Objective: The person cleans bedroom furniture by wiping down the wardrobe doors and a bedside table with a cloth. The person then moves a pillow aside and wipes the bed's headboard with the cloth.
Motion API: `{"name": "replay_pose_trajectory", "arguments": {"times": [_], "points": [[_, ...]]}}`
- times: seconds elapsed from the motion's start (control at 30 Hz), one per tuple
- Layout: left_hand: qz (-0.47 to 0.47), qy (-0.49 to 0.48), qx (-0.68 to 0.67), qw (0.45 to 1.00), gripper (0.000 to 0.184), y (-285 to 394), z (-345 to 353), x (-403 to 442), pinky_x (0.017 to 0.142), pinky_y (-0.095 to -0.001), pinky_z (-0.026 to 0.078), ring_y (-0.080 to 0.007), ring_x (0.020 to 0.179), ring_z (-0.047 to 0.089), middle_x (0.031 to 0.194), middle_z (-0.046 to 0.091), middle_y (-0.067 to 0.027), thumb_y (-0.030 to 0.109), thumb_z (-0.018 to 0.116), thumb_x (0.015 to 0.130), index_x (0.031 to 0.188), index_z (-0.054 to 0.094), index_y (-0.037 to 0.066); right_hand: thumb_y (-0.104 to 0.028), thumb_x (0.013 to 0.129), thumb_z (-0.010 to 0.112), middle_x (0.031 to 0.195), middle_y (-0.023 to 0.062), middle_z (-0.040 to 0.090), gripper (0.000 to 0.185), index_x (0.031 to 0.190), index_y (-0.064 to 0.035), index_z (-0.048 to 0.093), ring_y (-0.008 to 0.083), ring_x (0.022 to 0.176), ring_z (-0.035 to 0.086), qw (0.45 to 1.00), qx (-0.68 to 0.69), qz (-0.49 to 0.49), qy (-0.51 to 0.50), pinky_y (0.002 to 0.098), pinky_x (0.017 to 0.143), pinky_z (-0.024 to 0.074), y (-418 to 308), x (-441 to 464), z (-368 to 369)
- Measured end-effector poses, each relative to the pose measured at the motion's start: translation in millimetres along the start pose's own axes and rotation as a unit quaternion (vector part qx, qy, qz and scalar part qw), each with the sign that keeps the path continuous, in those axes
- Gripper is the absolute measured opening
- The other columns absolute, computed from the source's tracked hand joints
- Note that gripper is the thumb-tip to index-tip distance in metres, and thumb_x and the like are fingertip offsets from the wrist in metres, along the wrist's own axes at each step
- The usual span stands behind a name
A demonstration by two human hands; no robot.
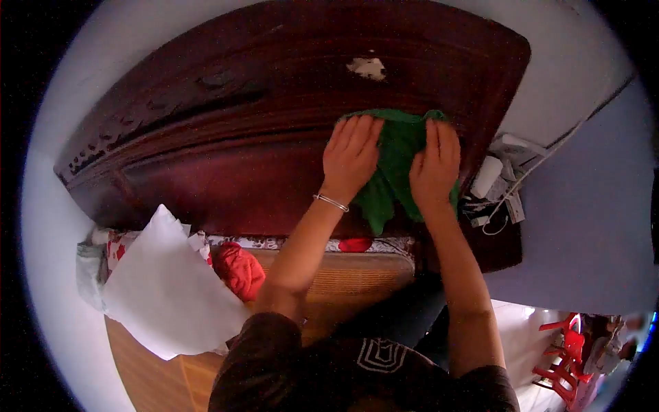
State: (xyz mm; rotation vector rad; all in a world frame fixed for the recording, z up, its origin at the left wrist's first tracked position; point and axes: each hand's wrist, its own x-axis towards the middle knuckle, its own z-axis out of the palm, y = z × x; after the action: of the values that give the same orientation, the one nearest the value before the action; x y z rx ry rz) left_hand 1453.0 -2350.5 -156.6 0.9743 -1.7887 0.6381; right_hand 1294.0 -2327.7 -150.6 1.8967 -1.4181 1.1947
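Observation:
A green cloth (pixel 398 154) hangs against the dark red wooden headboard (pixel 233 178), its lower end falling in folds. My left hand (pixel 351 154), with a silver bangle at the wrist, grips the cloth's upper left part, fingers bent over it. On the cloth's upper right side, my right hand (pixel 436 161) is closed on the bunched edge. Both hands press near the moulding of the headboard, and the fingertips are partly hidden in the fabric. Above them, a pale worn patch (pixel 367 67) shows on the wood.
A white pillow (pixel 171 288) and a crumpled red cloth (pixel 239 270) lie on the bed with its woven mat (pixel 357 273). To the right, a bedside surface (pixel 501 250) carries a white container (pixel 487 177), cables and small items. Red stools (pixel 566 357) stand at lower right.

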Motion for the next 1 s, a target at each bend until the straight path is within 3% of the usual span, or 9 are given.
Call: {"name": "replay_pose_trajectory", "arguments": {"times": [0.17,0.23,0.37,0.57,0.63,0.9,1.0], "points": [[0.003,0.015,0.02,1.0,0.032,-41.6,-19.3,-11.3,0.088,-0.0371,0.046,-0.0226,0.096,0.057,0.104,0.057,-0.0068,0.002,0.061,0.068,0.1,0.064,0.004,-0.002,0.066,0.055,0.119,0.0181,0.051,0.054,0.119,0.0019,0.052,0.0372,0.11,0.048,0.999,0.032,-0.026,-0.023,0.0461,0.097,0.0389,-33.9,8.9,10.7],[-0.002,0.005,0.006,1.0,0.039,-59.0,-25.8,-17.3,0.087,-0.0417,0.048,-0.0311,0.099,0.056,0.11,0.057,-0.0115,0.003,0.061,0.067,0.106,0.062,0.007,-0.004,0.066,0.055,0.116,0.018,0.053,0.051,0.116,0.0023,0.055,0.0367,0.106,0.051,0.998,0.036,-0.048,-0.018,0.0454,0.095,0.0415,-48.1,11.4,18.0],[-0.005,0.039,0.059,0.997,0.024,-85.5,-49.7,-19.8,0.079,-0.0356,0.05,-0.026,0.091,0.058,0.099,0.058,-0.0092,0.004,0.062,0.069,0.092,0.064,0.002,-0.005,0.066,0.056,0.113,0.0176,0.054,0.048,0.113,0.0032,0.057,0.0361,0.103,0.053,0.997,0.033,-0.071,-0.013,0.0446,0.093,0.0432,-79.5,17.6,36.1],[-0.043,0.021,0.099,0.994,0.028,-137.6,-83.9,-43.6,0.084,-0.0372,0.048,-0.0297,0.096,0.056,0.106,0.057,-0.0107,0.002,0.057,0.072,0.1,0.062,0.005,-0.004,0.068,0.055,0.111,0.0166,0.055,0.044,0.111,0.0035,0.058,0.0346,0.103,0.053,0.989,0.105,-0.105,-0.023,0.044,0.093,0.0435,-146.5,30.3,55.7],[-0.079,0.012,0.127,0.989,0.033,-157.0,-95.4,-51.7,0.087,-0.038,0.047,-0.031,0.102,0.055,0.112,0.055,-0.0113,0.001,0.054,0.074,0.106,0.06,0.007,0.001,0.061,0.06,0.11,0.0167,0.051,0.051,0.112,0.0047,0.056,0.0356,0.103,0.05,0.984,0.125,-0.123,-0.034,0.0436,0.09,0.0432,-170.6,36.4,62.9],[-0.169,0.017,0.192,0.967,0.037,-243.6,-147.6,-84.3,0.096,-0.0374,0.041,-0.0319,0.113,0.05,0.125,0.051,-0.013,0.0,0.046,0.082,0.118,0.054,0.006,-0.003,0.065,0.057,0.101,0.0139,0.055,0.036,0.099,0.0069,0.06,0.0306,0.099,0.053,0.957,0.197,-0.212,-0.027,0.0395,0.091,0.0437,-264.0,55.2,111.1],[-0.221,0.009,0.168,0.961,0.035,-260.7,-167.3,-84.3,0.097,-0.0371,0.04,-0.0327,0.116,0.048,0.126,0.051,-0.0147,0.003,0.045,0.085,0.119,0.053,0.005,-0.005,0.067,0.057,0.1,0.0125,0.055,0.032,0.097,0.0056,0.061,0.0293,0.1,0.052,0.957,0.21,-0.202,-0.021,0.0377,0.091,0.0437,-305.7,65.0,121.0]]}}
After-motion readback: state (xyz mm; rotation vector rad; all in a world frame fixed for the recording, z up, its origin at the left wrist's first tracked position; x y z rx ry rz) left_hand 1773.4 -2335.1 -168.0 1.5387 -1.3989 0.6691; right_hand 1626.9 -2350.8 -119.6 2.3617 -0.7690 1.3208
